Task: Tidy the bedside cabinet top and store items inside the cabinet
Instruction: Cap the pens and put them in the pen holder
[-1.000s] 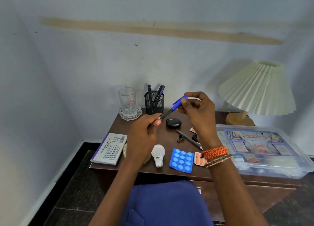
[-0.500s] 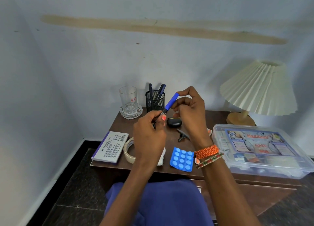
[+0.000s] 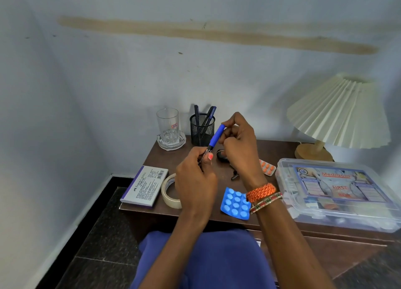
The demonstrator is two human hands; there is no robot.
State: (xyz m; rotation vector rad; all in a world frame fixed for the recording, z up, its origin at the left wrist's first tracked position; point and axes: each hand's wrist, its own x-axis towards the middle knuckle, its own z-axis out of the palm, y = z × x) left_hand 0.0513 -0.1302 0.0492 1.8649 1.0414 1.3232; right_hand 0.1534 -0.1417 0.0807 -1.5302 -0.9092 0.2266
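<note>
My left fingers [image 3: 205, 158] are curled round the dark lower barrel of the slim pen [image 3: 211, 144], and my right fingers [image 3: 227, 123] pinch its bright blue plastic cap at the upper end, so the pen hangs slanted between my left hand [image 3: 195, 180] and my right hand [image 3: 240, 145], in the middle of the frame, above the dark brown wooden surface [image 3: 280, 147] of the bedside cabinet. The cap looks seated on the barrel, though I cannot tell whether it is fully pushed home. I judge I am early in the tidying: this pen is capped or nearly so, and belongs, I think, in the black mesh pen holder [image 3: 202, 129] just behind it, where other dark pens already stand. Much is left on the surface: the white and purple flat box [image 3: 144, 185] at lower left, the roll of pale tape [image 3: 171, 191] beside it, the blue blister sheet of tablets [image 3: 235, 203] below my right wrist, the strip of orange tablets [image 3: 267, 167] to the right, the small black oval case [image 3: 221, 155] half hidden under my hand, and another small dark item near it that I cannot make out. The clear plastic first-aid box [image 3: 338, 193] sits at right, the empty clear glass [image 3: 168, 126] on its glass dish at centre left. Nothing shows as stored inside the cabinet yet.
</note>
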